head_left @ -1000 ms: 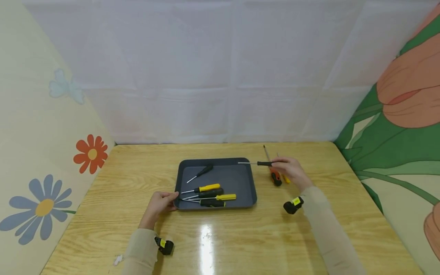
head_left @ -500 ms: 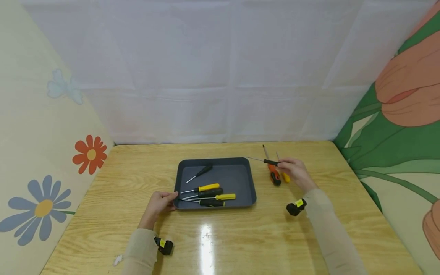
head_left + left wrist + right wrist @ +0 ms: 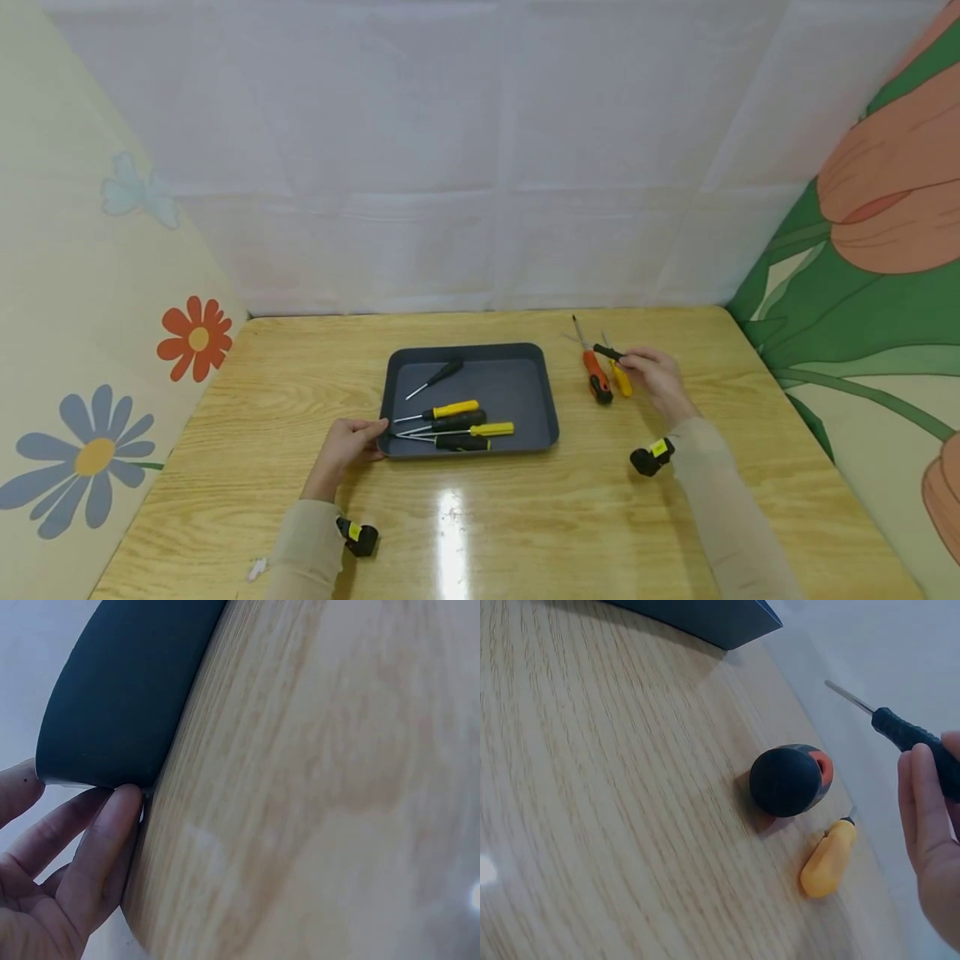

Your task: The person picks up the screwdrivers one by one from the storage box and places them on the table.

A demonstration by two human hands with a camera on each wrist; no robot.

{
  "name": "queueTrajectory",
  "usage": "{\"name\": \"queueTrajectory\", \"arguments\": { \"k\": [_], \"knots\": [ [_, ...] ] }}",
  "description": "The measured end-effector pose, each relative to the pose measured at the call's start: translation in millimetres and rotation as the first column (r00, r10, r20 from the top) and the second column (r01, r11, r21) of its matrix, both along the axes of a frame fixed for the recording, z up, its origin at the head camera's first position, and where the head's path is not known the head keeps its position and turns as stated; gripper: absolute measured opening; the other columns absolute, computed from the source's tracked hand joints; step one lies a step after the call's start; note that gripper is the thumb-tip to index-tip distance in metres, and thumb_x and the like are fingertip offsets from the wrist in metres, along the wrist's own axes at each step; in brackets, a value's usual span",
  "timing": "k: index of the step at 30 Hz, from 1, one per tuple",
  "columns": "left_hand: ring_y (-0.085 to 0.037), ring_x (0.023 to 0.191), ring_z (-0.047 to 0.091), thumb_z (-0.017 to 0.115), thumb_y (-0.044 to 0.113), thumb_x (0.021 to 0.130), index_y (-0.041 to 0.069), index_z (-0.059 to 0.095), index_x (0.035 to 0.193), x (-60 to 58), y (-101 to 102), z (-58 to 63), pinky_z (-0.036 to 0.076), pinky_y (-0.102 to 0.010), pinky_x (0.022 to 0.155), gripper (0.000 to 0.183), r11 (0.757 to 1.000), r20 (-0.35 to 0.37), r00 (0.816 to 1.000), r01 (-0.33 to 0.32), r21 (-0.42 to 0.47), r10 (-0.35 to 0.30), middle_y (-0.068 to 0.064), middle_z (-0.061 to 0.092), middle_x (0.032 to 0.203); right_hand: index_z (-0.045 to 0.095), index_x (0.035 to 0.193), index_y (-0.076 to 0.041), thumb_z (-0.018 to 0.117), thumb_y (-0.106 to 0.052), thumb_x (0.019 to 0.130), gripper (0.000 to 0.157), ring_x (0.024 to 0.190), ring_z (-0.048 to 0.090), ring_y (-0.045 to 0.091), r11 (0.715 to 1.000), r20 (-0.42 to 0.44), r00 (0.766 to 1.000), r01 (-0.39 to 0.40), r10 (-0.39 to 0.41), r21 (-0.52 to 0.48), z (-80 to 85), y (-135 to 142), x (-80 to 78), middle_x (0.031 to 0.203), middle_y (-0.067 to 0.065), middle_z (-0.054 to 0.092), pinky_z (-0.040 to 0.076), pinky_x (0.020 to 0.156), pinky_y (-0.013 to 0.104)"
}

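Observation:
My left hand [image 3: 348, 442] grips the near left corner of a dark grey tray [image 3: 521, 392], thumb at the rim; in the left wrist view its fingers [image 3: 105, 832] touch the tray's outer wall [image 3: 120, 697]. My right hand [image 3: 656, 379] pinches the handle of a black screwdriver [image 3: 607, 352] in the air, its shaft pointing left. Under and beside it on the table lie an orange-and-black screwdriver [image 3: 596, 379] and a yellow screwdriver [image 3: 622, 379]. The right wrist view shows the held screwdriver [image 3: 904, 733] above the table, its handle end hidden by the fingers.
Inside the tray are several screwdrivers: a black one [image 3: 447, 371] at the back, and yellow [image 3: 491, 430] and black ones [image 3: 462, 444] bunched near the front. A small white scrap [image 3: 257, 568] lies at the table's front left. A white cloth [image 3: 495, 167] hangs behind the table.
My right hand has moved right with the black screwdriver, away from the tray's back right corner, and the shaft has turned to point farther back. My left hand stays on the tray.

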State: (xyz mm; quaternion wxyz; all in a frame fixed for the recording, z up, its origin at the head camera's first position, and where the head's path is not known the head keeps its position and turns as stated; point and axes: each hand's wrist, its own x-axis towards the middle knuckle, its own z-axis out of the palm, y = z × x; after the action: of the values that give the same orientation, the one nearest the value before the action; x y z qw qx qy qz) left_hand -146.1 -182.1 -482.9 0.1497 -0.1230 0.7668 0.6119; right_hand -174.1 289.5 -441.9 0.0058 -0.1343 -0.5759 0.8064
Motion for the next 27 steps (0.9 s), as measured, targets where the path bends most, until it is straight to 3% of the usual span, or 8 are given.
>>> {"name": "queueTrajectory", "arguments": {
  "k": [5,8,14,21,27],
  "knots": [
    [-0.014,0.061,0.059,0.06,0.012,0.088,-0.015,0.064,0.095,0.3,0,0.1,0.056,-0.031,0.06,0.028,1.0,-0.002,1.0,-0.004,-0.006,0.004,-0.007,0.063,0.072,0.066,0.083,-0.005,0.067,0.002,0.079,0.008,0.075,0.063,0.009,0.995,-0.047,0.994,0.1,-0.099,0.018,-23.7,14,-6.9,0.079,0.001,0.061,0.052,0.075,0.02],
    [-0.014,0.061,0.059,0.06,0.011,0.087,-0.013,0.065,0.094,0.3,0,-0.2,0.056,-0.03,0.059,0.026,1.0,0.003,1.0,-0.01,-0.015,0.01,-0.006,0.063,0.072,0.064,0.09,0.005,0.067,0.005,0.077,0.014,0.075,0.064,0.012,0.986,-0.075,0.983,0.163,-0.165,-0.029,-39.7,25,-13.1,0.079,0.003,0.062,0.053,0.075,0.022],
    [-0.013,0.061,0.059,0.06,0.012,0.088,-0.014,0.065,0.095,0.2,0,-1.2,0.056,-0.03,0.059,0.027,1.0,-0.004,1.0,-0.005,-0.016,0.005,-0.006,0.063,0.072,0.061,0.094,0.009,0.066,0.008,0.076,0.018,0.072,0.065,0.013,0.963,-0.092,0.959,0.266,-0.27,-0.05,-59.2,40,-19.8,0.077,0.004,0.062,0.054,0.071,0.022],
    [-0.013,0.06,0.059,0.06,0.012,0.088,-0.013,0.065,0.094,0.8,-1,-1.2,0.056,-0.03,0.059,0.027,1.0,-0.006,1.0,-0.006,-0.021,0.006,-0.006,0.063,0.072,0.063,0.09,0.002,0.066,0.005,0.078,0.013,0.073,0.064,0.011,0.951,-0.026,0.95,0.311,-0.311,-0.006,-58.4,42,-16.6,0.08,0.002,0.061,0.053,0.072,0.021],
    [-0.013,0.059,0.058,0.06,0.012,0.087,-0.013,0.065,0.093,0.7,0,-1.3,0.056,-0.029,0.058,0.027,1.0,-0.014,1.0,-0.008,-0.022,0.007,-0.006,0.063,0.071,0.064,0.087,0.001,0.064,0.005,0.078,0.011,0.071,0.063,0.009,0.943,-0.004,0.944,0.331,-0.331,0.026,-41.6,33,-5.4,0.077,0.001,0.06,0.053,0.074,0.022]
  ]
}}
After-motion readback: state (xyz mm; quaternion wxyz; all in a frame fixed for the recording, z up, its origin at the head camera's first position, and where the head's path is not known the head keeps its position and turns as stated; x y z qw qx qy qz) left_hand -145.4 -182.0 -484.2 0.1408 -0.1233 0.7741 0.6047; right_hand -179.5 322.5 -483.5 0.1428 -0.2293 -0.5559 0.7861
